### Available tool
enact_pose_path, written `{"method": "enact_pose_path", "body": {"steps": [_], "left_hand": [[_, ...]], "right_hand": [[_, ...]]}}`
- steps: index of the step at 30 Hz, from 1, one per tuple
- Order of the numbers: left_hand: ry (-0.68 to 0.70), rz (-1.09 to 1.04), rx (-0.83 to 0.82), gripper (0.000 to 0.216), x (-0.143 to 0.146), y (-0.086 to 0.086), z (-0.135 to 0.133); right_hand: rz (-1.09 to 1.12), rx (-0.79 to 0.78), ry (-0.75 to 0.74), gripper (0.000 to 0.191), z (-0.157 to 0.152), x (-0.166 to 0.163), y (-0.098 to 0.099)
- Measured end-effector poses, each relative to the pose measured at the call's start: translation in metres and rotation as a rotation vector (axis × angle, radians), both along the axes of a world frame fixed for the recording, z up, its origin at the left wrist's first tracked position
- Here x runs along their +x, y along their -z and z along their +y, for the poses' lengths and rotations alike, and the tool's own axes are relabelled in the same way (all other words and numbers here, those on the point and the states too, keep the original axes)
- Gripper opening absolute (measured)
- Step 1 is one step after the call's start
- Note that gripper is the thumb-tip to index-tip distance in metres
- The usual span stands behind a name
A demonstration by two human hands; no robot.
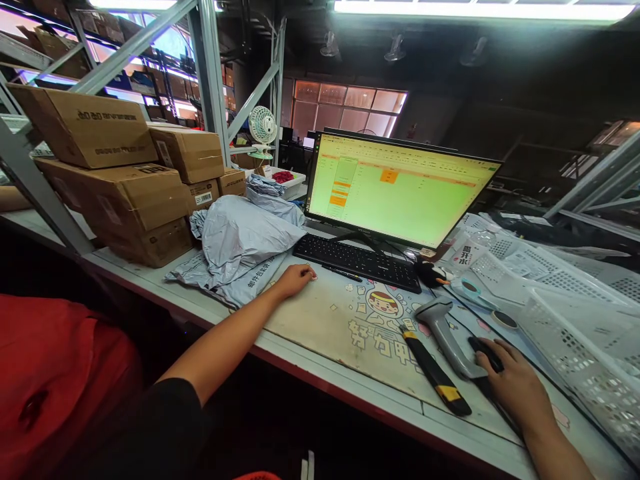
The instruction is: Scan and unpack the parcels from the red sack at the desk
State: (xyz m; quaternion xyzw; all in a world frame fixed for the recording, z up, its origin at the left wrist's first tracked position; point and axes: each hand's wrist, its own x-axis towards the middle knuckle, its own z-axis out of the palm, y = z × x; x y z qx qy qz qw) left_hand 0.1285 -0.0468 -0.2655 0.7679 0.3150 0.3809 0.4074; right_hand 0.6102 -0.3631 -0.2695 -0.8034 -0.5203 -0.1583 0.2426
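Note:
My right hand rests over a black computer mouse, its fingers draped on top. Beside it lies a grey barcode scanner with its handle toward me. A black and yellow utility knife is left of the scanner on the printed desk mat. My left hand lies on the mat near the keyboard's left end, fingers curled closed; whatever they may hold is hidden. Just above it are a black keyboard and a dark pen. A monitor behind shows a spreadsheet with orange cells.
Grey plastic mailer bags are heaped left of the keyboard. Cardboard boxes stand stacked farther left, by a metal rack post. White perforated baskets and a tape roll occupy the right. A small fan stands behind.

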Motion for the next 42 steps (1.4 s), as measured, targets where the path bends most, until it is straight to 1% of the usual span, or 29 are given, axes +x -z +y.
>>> {"method": "enact_pose_path", "body": {"steps": [3,8,14,19,26,32,38,42], "left_hand": [[0.006,-0.007,0.002,0.021,0.000,-0.001,-0.001],[0.014,-0.013,-0.003,0.021,-0.001,0.000,-0.001],[0.014,-0.009,-0.002,0.021,0.000,0.000,0.001],[0.005,-0.002,0.002,0.021,-0.001,0.000,0.001],[0.007,-0.007,0.005,0.021,0.000,0.001,0.002],[0.006,-0.005,-0.003,0.021,0.000,0.003,0.003],[0.005,-0.004,-0.007,0.022,0.000,0.003,0.003],[0.009,-0.004,-0.005,0.022,0.000,0.003,0.003]], "right_hand": [[0.006,0.033,-0.020,0.059,0.000,-0.003,-0.002],[0.021,0.075,-0.067,0.051,-0.001,-0.005,-0.004],[-0.051,0.080,-0.123,0.053,-0.002,-0.002,-0.003],[-0.114,0.101,-0.077,0.053,-0.003,-0.002,-0.003],[-0.078,0.067,-0.132,0.050,-0.002,-0.001,-0.003],[-0.076,0.095,-0.077,0.050,-0.003,-0.009,-0.009],[-0.085,0.074,-0.129,0.050,-0.002,-0.007,-0.008],[-0.108,0.103,-0.085,0.054,-0.003,-0.010,-0.008]]}}
